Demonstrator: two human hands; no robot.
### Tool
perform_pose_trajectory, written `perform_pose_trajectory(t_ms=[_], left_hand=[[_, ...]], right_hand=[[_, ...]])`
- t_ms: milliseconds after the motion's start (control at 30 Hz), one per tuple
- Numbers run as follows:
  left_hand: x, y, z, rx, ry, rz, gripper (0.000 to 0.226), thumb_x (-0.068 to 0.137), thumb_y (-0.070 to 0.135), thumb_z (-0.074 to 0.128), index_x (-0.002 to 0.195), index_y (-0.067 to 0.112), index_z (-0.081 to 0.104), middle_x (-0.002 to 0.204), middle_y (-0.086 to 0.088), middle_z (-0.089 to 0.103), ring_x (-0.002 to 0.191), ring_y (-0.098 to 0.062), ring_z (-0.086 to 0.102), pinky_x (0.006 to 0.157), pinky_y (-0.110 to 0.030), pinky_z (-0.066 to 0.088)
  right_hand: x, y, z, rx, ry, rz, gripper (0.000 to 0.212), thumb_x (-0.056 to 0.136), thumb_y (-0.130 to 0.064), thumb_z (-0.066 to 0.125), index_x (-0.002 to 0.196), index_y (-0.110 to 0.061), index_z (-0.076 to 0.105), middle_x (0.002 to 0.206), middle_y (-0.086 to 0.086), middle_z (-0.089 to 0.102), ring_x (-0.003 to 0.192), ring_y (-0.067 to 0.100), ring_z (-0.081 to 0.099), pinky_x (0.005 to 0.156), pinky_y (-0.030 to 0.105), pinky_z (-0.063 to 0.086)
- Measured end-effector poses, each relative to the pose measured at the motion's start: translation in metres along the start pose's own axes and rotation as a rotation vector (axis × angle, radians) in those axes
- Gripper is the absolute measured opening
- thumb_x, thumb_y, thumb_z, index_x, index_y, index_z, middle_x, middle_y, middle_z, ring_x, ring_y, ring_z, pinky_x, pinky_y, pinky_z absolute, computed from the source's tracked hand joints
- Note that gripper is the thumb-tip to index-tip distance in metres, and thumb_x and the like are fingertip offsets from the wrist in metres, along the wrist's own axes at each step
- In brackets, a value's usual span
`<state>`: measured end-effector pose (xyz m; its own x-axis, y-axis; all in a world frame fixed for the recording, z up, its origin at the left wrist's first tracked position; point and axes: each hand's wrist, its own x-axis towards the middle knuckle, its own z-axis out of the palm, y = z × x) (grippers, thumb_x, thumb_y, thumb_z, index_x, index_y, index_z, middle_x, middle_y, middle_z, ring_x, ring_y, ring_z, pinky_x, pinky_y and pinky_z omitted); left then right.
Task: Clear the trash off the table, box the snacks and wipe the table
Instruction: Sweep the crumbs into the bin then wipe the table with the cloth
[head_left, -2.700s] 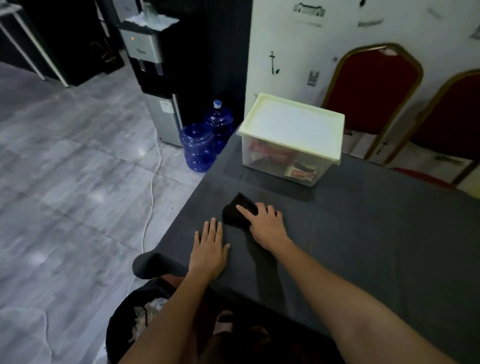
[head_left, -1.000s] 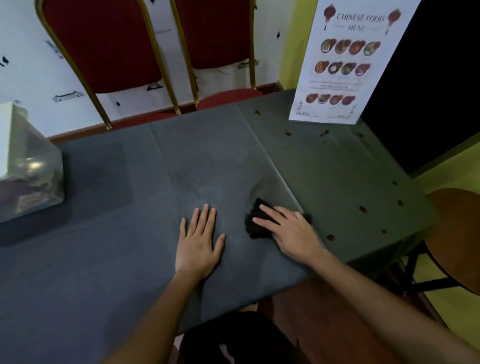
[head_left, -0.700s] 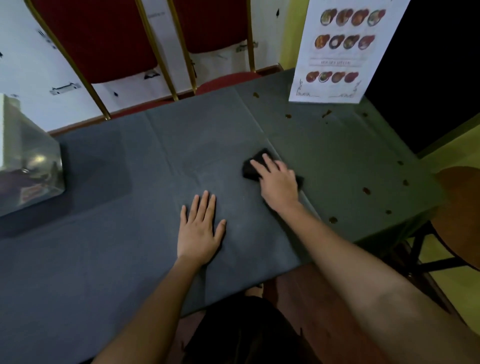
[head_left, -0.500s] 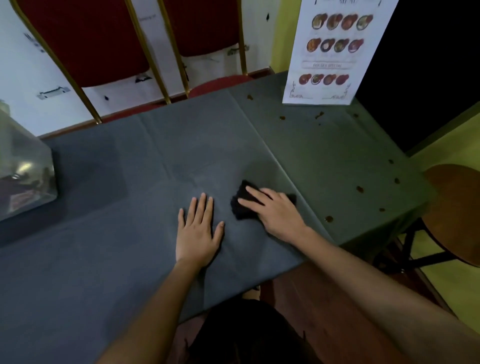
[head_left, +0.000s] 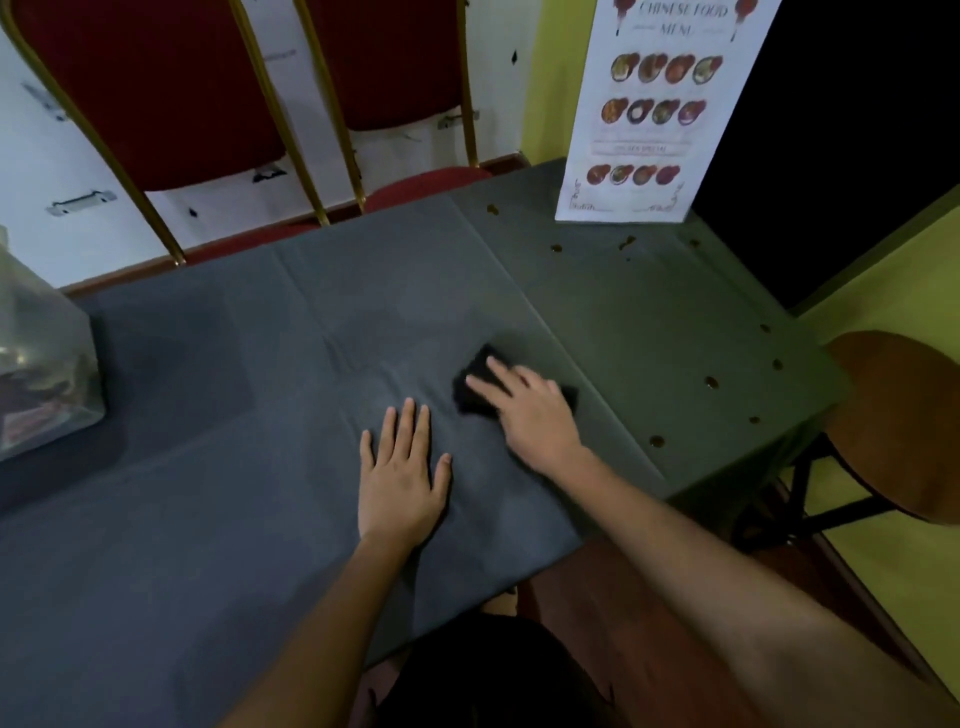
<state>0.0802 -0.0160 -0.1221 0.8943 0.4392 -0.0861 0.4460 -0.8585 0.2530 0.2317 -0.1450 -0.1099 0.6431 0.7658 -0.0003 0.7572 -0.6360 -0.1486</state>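
So the black cloth (head_left: 475, 387) is bunched up flat on the desk (head_left: 218, 499), mostly hidden under the right hand (head_left: 530, 410), near the seam where the grey cover meets the greener bit. That greener end has small brown crumbs (head_left: 657, 441) scattered all over it. The clear snack box (head_left: 47, 374) sits at the far left edge, cut off by the frame, with red wrappers showing inside.
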Motion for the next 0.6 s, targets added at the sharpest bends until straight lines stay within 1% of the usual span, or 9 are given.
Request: perform_pose_trajectory(t_ms=[67,133,167,233,300,367,433,500,600], left_hand=[[0.0,0.0,-0.002,0.008,-0.017,-0.003,0.067,0.091,0.048,0.02,0.149,0.013,0.027,0.156,-0.006,0.023,0.145,-0.025,0.019,0.115,-0.05,0.016],[0.0,0.0,-0.004,0.004,-0.038,-0.005,0.067,0.091,0.047,0.021,0.147,0.011,0.031,0.155,-0.007,0.027,0.143,-0.027,0.024,0.113,-0.052,0.02],[0.001,0.001,-0.004,0.006,-0.046,-0.003,0.067,0.091,0.046,0.021,0.146,0.01,0.033,0.154,-0.008,0.029,0.143,-0.028,0.025,0.112,-0.053,0.021],[0.001,0.001,-0.004,0.019,-0.053,-0.005,0.068,0.091,0.047,0.019,0.146,0.009,0.033,0.154,-0.009,0.029,0.142,-0.029,0.026,0.112,-0.053,0.021],[0.002,0.002,-0.002,0.015,-0.062,-0.013,0.07,0.09,0.047,0.016,0.146,0.008,0.031,0.154,-0.01,0.027,0.143,-0.029,0.024,0.114,-0.053,0.017],[0.004,0.006,-0.002,0.001,-0.056,-0.007,0.073,0.087,0.046,0.013,0.147,0.007,0.029,0.155,-0.011,0.024,0.144,-0.03,0.02,0.115,-0.052,0.011],[0.006,0.013,-0.001,-0.01,-0.054,0.017,0.074,0.085,0.042,0.012,0.146,0.005,0.03,0.155,-0.012,0.024,0.145,-0.029,0.019,0.115,-0.05,0.007],[0.006,0.024,-0.002,-0.016,-0.065,0.052,0.071,0.086,0.039,0.015,0.144,0.004,0.035,0.153,-0.013,0.029,0.143,-0.03,0.024,0.114,-0.05,0.01],[0.01,0.042,-0.003,0.01,-0.104,0.16,0.071,0.088,0.042,0.012,0.144,0.004,0.035,0.153,-0.012,0.028,0.143,-0.03,0.024,0.114,-0.049,0.014]], right_hand=[[-0.036,0.009,-0.003,-0.049,-0.053,-0.148,0.063,0.076,-0.017,0.06,0.134,-0.038,0.05,0.143,-0.002,0.05,0.112,0.025,0.058,0.076,0.031,0.049],[-0.06,0.037,-0.008,-0.135,-0.1,-0.216,0.06,0.078,-0.019,0.048,0.134,-0.04,0.047,0.142,-0.003,0.051,0.111,0.023,0.059,0.074,0.03,0.049],[-0.066,0.052,-0.014,-0.168,-0.119,-0.176,0.06,0.078,-0.019,0.043,0.134,-0.04,0.048,0.14,-0.003,0.052,0.11,0.023,0.061,0.073,0.03,0.05],[-0.065,0.071,-0.033,-0.17,-0.152,0.032,0.058,0.081,-0.017,0.042,0.134,-0.039,0.049,0.141,-0.001,0.052,0.112,0.026,0.06,0.075,0.033,0.049],[-0.055,0.074,-0.045,-0.14,-0.164,0.271,0.057,0.088,-0.014,0.044,0.14,-0.037,0.042,0.149,-0.001,0.041,0.124,0.028,0.05,0.086,0.038,0.044],[-0.051,0.061,-0.041,-0.126,-0.129,0.334,0.058,0.09,-0.014,0.045,0.144,-0.035,0.037,0.153,0.0,0.035,0.127,0.029,0.044,0.09,0.039,0.04],[-0.054,0.038,-0.032,-0.107,-0.078,0.276,0.06,0.08,-0.013,0.052,0.137,-0.034,0.049,0.144,0.004,0.049,0.113,0.031,0.056,0.078,0.038,0.047],[-0.073,0.02,-0.021,-0.105,-0.147,0.202,0.06,0.07,-0.018,0.052,0.127,-0.035,0.058,0.133,0.003,0.059,0.1,0.027,0.064,0.066,0.032,0.051],[-0.115,0.018,-0.024,-0.102,-0.243,0.114,0.059,0.073,-0.021,0.039,0.127,-0.038,0.057,0.132,-0.002,0.06,0.1,0.022,0.066,0.066,0.026,0.051]])
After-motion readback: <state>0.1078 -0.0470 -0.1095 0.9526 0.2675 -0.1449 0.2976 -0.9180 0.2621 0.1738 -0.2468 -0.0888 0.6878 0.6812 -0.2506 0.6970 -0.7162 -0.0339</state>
